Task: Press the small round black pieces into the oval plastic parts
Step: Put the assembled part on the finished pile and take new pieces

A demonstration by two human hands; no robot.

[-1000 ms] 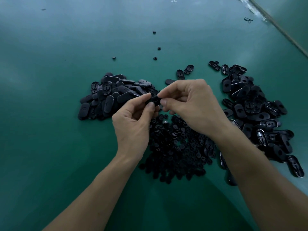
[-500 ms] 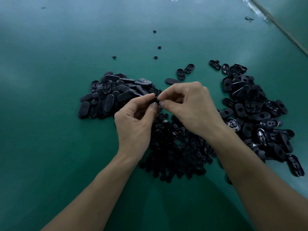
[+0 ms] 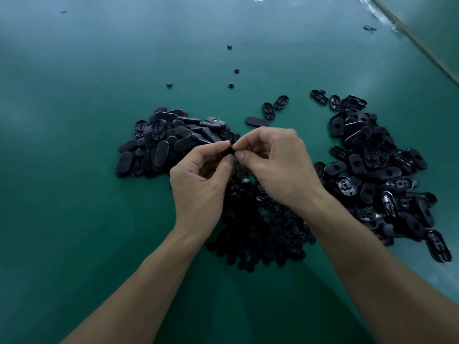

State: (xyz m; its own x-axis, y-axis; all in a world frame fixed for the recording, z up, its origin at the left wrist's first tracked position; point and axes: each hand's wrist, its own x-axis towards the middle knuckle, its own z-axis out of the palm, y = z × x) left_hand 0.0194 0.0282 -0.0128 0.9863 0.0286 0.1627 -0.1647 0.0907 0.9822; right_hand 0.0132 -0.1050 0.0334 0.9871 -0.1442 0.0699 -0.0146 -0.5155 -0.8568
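On the green table [image 3: 74,194], a heap of oval parts [image 3: 169,142] is seen at the left. Just right of it the left hand [image 3: 201,184] is held above the table, with thumb and forefinger curled to pinch one black part [image 3: 228,153]. The same part is pinched from the other side by the right hand [image 3: 278,167], and its other fingers are folded. Whether a round piece sits in this part cannot be told. Under both hands, on the near side, the round pieces [image 3: 260,227] are spread in a heap. At the right a second oval heap [image 3: 380,165] is found, with many parts lying hollow side up.
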